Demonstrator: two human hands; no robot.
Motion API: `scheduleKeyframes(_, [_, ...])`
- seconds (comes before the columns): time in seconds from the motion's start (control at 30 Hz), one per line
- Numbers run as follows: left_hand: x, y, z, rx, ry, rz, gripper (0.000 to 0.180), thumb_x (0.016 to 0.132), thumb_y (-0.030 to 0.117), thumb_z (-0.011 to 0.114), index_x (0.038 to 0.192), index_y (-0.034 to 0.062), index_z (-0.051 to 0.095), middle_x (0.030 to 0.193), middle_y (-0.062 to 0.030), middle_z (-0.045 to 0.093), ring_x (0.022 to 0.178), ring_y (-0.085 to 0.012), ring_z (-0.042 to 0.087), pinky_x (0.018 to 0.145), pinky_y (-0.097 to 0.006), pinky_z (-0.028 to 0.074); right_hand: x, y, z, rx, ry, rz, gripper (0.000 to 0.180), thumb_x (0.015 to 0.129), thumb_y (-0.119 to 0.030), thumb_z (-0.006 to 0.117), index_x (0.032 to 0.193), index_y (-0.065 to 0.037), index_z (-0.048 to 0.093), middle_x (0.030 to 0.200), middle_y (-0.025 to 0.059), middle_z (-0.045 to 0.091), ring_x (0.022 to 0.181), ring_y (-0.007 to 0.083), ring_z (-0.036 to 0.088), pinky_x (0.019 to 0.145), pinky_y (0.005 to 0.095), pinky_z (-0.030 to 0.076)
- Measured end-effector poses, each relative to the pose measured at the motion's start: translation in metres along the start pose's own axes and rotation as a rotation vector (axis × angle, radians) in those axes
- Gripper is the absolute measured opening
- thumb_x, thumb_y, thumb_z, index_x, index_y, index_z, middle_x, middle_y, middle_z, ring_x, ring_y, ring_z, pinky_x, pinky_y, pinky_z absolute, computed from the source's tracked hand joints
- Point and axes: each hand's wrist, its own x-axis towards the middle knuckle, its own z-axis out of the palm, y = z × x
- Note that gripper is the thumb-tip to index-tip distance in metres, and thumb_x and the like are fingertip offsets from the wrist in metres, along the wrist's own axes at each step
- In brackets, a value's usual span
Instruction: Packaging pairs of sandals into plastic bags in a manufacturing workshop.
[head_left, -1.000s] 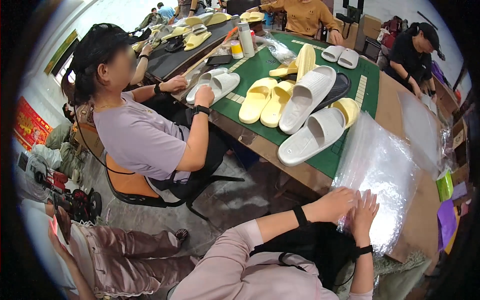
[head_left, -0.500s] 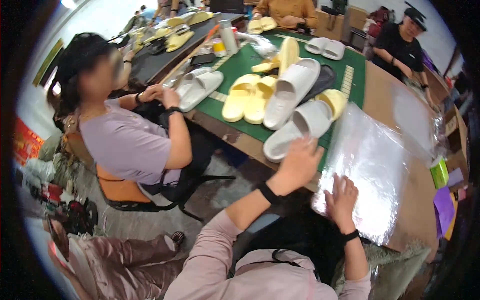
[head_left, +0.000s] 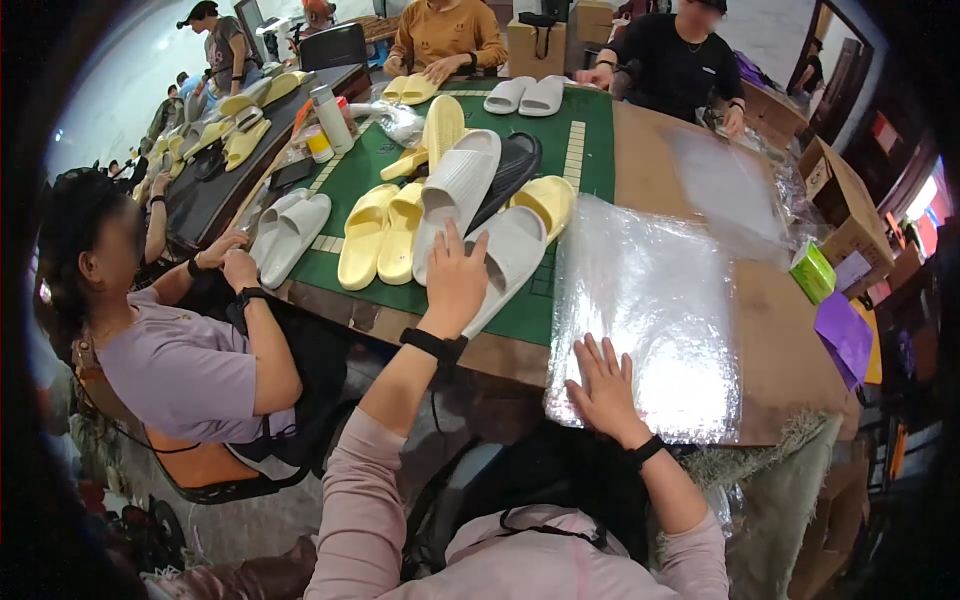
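My left hand is open with fingers spread, lying over the gap between two light grey slippers. One grey slipper leans up on the pile; the other grey slipper is partly covered by the hand. Whether the fingertips press on either one, I cannot tell. Resting flat on a stack of clear plastic bags, my right hand has its fingers apart. Beside the grey pair are a black slipper, a pair of yellow slippers and another yellow slipper.
A co-worker in a lilac shirt sits at left near another grey pair. Across the table sit people in orange and black. A bottle, a cardboard box and a green packet stand around.
The view has swung right, so the table things sit further left in it. My left hand has moved left across the near grey slipper; my right hand stays on the plastic bags.
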Motion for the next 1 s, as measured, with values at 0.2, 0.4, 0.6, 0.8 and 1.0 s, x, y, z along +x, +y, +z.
scheduleKeyframes(0.2, [0.001, -0.005, 0.018, -0.025, 0.026, 0.006, 0.059, 0.078, 0.013, 0.063, 0.135, 0.0178, 0.050, 0.135, -0.0311, 0.042, 0.110, -0.0423, 0.052, 0.089, -0.048, 0.045, -0.002, -0.002, 0.000, -0.017, -0.021, -0.009, 0.066, 0.093, -0.039, 0.052, 0.148, -0.012, 0.028, 0.156, 0.0111, 0.024, 0.145, 0.0337, 0.016, 0.113, 0.0569, 0.009])
scheduleKeyframes(0.4, [0.021, -0.004, 0.015, -0.138, -0.027, -0.112, 0.052, 0.077, 0.008, 0.058, 0.129, 0.0187, 0.058, 0.135, -0.0240, 0.045, 0.100, -0.0396, 0.053, 0.086, -0.045, 0.046, -0.001, 0.002, 0.003, -0.023, -0.015, -0.001, 0.064, 0.095, -0.043, 0.046, 0.149, -0.014, 0.027, 0.156, 0.0085, 0.023, 0.145, 0.0323, 0.015, 0.113, 0.0580, 0.008])
scheduleKeyframes(0.6, [0.023, -0.021, 0.020, -0.267, -0.096, -0.086, 0.046, 0.080, 0.003, 0.054, 0.124, 0.0146, 0.060, 0.128, -0.0217, 0.050, 0.094, -0.0418, 0.055, 0.086, -0.047, 0.047, 0.000, 0.001, 0.005, -0.036, -0.012, -0.014, 0.064, 0.095, -0.043, 0.045, 0.149, -0.014, 0.027, 0.157, 0.0082, 0.022, 0.145, 0.0321, 0.015, 0.113, 0.0583, 0.008])
scheduleKeyframes(0.8, [0.022, -0.015, 0.006, -0.386, 0.056, -0.069, 0.039, 0.082, 0.003, 0.053, 0.119, 0.0051, 0.062, 0.120, -0.0222, 0.053, 0.097, -0.0437, 0.054, 0.085, -0.047, 0.048, 0.000, 0.001, 0.005, -0.042, -0.009, -0.007, 0.063, 0.096, -0.044, 0.044, 0.149, -0.015, 0.027, 0.157, 0.0074, 0.022, 0.145, 0.0317, 0.016, 0.113, 0.0583, 0.009])
scheduleKeyframes(1.0, [0.030, 0.017, -0.062, -0.490, 0.131, -0.063, 0.040, 0.081, 0.001, 0.050, 0.119, 0.0013, 0.061, 0.120, -0.0256, 0.053, 0.102, -0.0426, 0.055, 0.089, -0.047, 0.045, -0.001, 0.007, 0.010, -0.077, 0.036, -0.036, 0.063, 0.096, -0.044, 0.045, 0.149, -0.015, 0.027, 0.156, 0.0074, 0.024, 0.144, 0.0325, 0.019, 0.112, 0.0597, 0.012])
